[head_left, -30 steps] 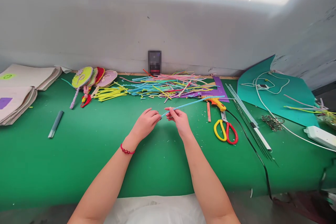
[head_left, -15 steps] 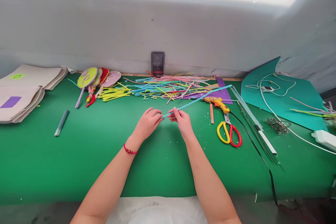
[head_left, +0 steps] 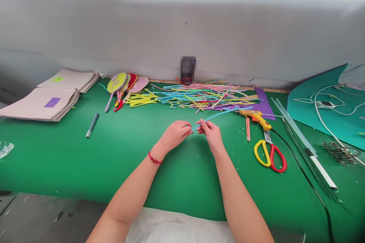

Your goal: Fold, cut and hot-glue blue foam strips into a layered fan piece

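Between my two hands, over the green table [head_left: 119, 167], is a light blue pipe cleaner [head_left: 221, 114]. My left hand [head_left: 176, 134] is closed at its near end, with a red beaded bracelet on the wrist. A short way along, my right hand [head_left: 211, 134] pinches the same pipe cleaner between thumb and fingers. The long free part reaches up and right toward the yellow glue gun [head_left: 256, 117]. Behind my hands lies a pile of coloured pipe cleaners [head_left: 196, 95], blue, pink and yellow.
Scissors [head_left: 269, 155] with yellow and red handles lie right of my hands, beside thin wires [head_left: 313, 167] and metal clips [head_left: 339, 153]. To the left are a blue marker [head_left: 92, 124], fan-shaped crafts [head_left: 116, 82] and paper stacks [head_left: 34, 102]. A black cord [head_left: 302, 176] runs along the right.
The camera view has turned left, so the table contents appear farther right. The pipe cleaner's free end hangs lower and bends more. Both hands keep hold of it.
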